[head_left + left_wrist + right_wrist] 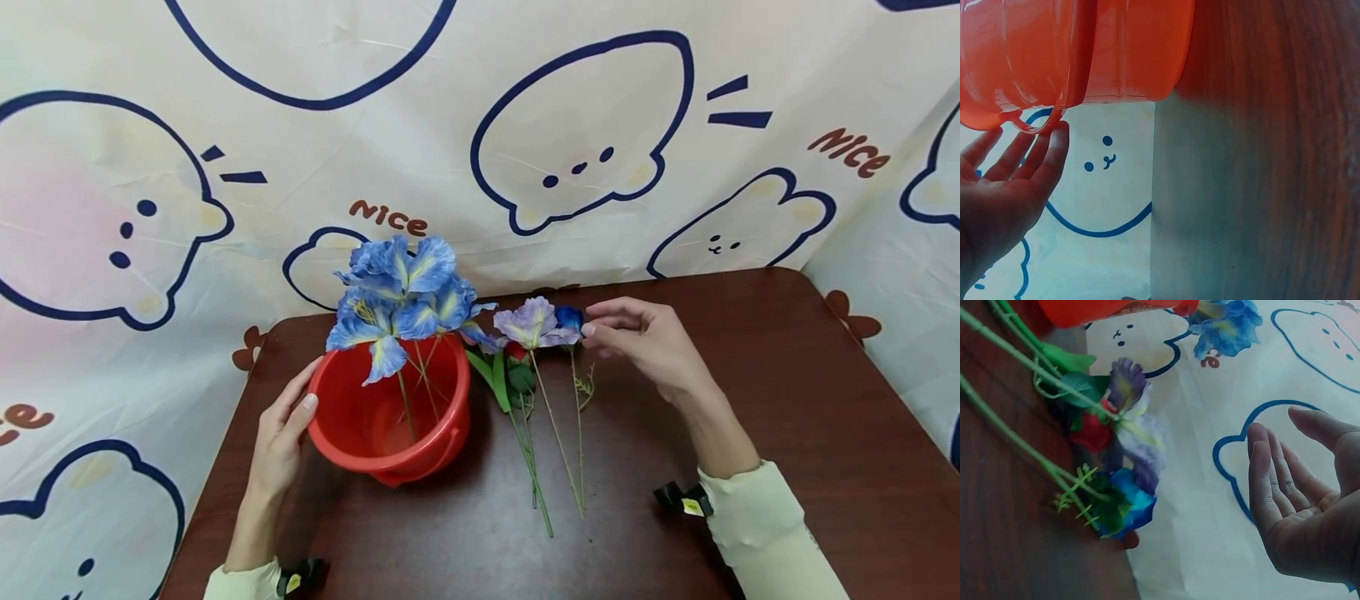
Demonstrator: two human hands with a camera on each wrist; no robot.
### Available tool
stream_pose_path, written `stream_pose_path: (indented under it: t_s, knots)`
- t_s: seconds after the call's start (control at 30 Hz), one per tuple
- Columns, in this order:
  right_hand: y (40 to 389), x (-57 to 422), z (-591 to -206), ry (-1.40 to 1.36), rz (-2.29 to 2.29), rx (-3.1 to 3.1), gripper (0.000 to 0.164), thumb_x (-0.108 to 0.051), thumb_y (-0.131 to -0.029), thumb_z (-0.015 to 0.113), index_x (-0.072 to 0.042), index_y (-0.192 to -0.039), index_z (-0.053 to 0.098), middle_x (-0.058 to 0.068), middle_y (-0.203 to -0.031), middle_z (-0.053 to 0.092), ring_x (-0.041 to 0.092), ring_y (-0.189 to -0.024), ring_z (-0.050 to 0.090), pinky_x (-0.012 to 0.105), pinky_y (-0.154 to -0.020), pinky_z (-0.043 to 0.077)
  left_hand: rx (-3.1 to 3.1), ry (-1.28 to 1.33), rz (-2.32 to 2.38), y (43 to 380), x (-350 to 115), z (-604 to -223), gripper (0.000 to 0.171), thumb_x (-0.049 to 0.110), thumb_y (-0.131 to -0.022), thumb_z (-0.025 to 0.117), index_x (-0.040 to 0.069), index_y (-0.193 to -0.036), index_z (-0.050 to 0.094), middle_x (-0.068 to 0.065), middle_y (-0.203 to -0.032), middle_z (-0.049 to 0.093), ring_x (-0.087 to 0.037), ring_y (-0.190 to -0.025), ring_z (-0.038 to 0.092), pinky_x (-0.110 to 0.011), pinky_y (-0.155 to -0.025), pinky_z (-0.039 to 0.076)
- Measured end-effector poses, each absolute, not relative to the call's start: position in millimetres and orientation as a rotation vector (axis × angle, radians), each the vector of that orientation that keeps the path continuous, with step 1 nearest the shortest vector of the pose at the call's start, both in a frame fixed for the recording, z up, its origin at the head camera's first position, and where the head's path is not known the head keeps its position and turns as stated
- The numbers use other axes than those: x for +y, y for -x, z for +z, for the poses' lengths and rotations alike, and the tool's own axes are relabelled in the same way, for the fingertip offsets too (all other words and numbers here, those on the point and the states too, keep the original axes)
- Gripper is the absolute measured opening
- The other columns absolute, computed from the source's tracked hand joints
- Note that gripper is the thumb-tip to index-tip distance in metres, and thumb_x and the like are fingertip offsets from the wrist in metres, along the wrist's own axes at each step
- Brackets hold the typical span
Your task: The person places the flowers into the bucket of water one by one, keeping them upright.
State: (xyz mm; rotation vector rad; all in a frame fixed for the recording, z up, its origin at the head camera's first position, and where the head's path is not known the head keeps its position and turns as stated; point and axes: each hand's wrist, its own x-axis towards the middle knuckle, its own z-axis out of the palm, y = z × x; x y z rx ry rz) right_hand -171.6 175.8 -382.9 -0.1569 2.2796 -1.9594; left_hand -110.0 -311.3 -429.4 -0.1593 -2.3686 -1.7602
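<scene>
In the head view, my left hand (279,442) rests against the left side of a red bucket (442,450). The left wrist view shows its fairly straight fingers (1054,153) touching the bucket near the rim. Several blue artificial irises (397,292) stand in the bucket, their stems leaning inside it. My right hand (652,346) hovers over the table's far side, just right of a blue rose (568,318), holding nothing. Left of that rose lie a pale purple iris (531,323) and a red rose (1092,430), partly hidden under the purple petals.
The flower stems (551,433) lie on the brown table (615,550), pointing toward its near edge. Green leaves (498,379) sit close to the bucket's right side. A cloth backdrop (592,100) with cartoon drawings hangs behind the table. Both wrists wear black straps.
</scene>
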Motion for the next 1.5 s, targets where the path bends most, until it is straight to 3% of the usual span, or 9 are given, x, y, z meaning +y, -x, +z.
stream_pose_path:
  t_s: [0.2, 0.33, 0.5, 0.63, 0.73, 1.17, 1.5]
  knots:
    - [173, 183, -396, 0.104, -1.933, 2.249, 0.049, -0.023, -0.101, 0.077, 0.006, -0.139, 0.063, -0.01, -0.104, 0.081, 0.019, -0.098, 0.081, 0.032, -0.086, 0.067, -2.364, 0.16, -1.775, 110, -311, -431, 0.051, 0.009, -0.11, 0.051, 0.009, -0.162, 0.048, 0.017, -0.142, 0.067, 0.0, -0.113, 0.073, -0.019, -0.085, 0.063]
    - [175, 185, -406, 0.112, -1.944, 2.208, 0.049, -0.022, -0.101, 0.077, 0.007, -0.138, 0.062, -0.008, -0.104, 0.081, 0.02, -0.101, 0.081, 0.032, -0.086, 0.067, -2.357, 0.157, -1.775, 110, -310, -432, 0.051, 0.009, -0.11, 0.051, 0.009, -0.161, 0.048, 0.017, -0.141, 0.067, 0.0, -0.112, 0.074, -0.018, -0.085, 0.063]
    - [178, 180, -418, 0.12, -1.918, 2.186, 0.05, -0.022, -0.1, 0.079, 0.007, -0.138, 0.064, 0.004, -0.109, 0.08, 0.019, -0.101, 0.08, 0.038, -0.09, 0.067, -2.347, 0.158, -1.788, 109, -310, -432, 0.051, 0.009, -0.11, 0.051, 0.009, -0.161, 0.049, 0.016, -0.141, 0.068, -0.001, -0.112, 0.074, -0.019, -0.085, 0.063]
    - [180, 173, -425, 0.146, -1.862, 2.171, 0.05, -0.023, -0.1, 0.079, 0.005, -0.138, 0.065, 0.019, -0.118, 0.078, 0.026, -0.106, 0.08, 0.044, -0.094, 0.066, -2.335, 0.157, -1.791, 108, -312, -431, 0.051, 0.008, -0.11, 0.051, 0.009, -0.161, 0.049, 0.015, -0.142, 0.068, -0.001, -0.112, 0.074, -0.018, -0.084, 0.063]
    - [181, 170, -428, 0.149, -1.841, 2.169, 0.051, -0.023, -0.099, 0.079, 0.006, -0.139, 0.065, 0.022, -0.12, 0.077, 0.03, -0.109, 0.079, 0.046, -0.095, 0.066, -2.335, 0.164, -1.789, 109, -313, -430, 0.051, 0.007, -0.11, 0.051, 0.009, -0.161, 0.049, 0.014, -0.142, 0.068, -0.001, -0.112, 0.074, -0.018, -0.084, 0.063]
    - [179, 163, -439, 0.121, -1.786, 2.147, 0.051, -0.021, -0.098, 0.08, 0.007, -0.139, 0.065, 0.008, -0.111, 0.081, 0.031, -0.108, 0.077, 0.046, -0.093, 0.066, -2.387, 0.128, -1.768, 111, -310, -428, 0.051, 0.012, -0.111, 0.052, 0.009, -0.162, 0.048, 0.019, -0.14, 0.068, 0.001, -0.111, 0.073, -0.018, -0.084, 0.063]
    - [179, 153, -447, 0.139, -1.74, 2.16, 0.049, -0.02, -0.098, 0.079, 0.006, -0.138, 0.066, 0.02, -0.123, 0.077, 0.038, -0.11, 0.075, 0.046, -0.091, 0.066, -2.346, 0.147, -1.812, 111, -312, -428, 0.051, 0.009, -0.11, 0.051, 0.01, -0.162, 0.048, 0.014, -0.141, 0.068, -0.002, -0.111, 0.074, -0.018, -0.084, 0.063]
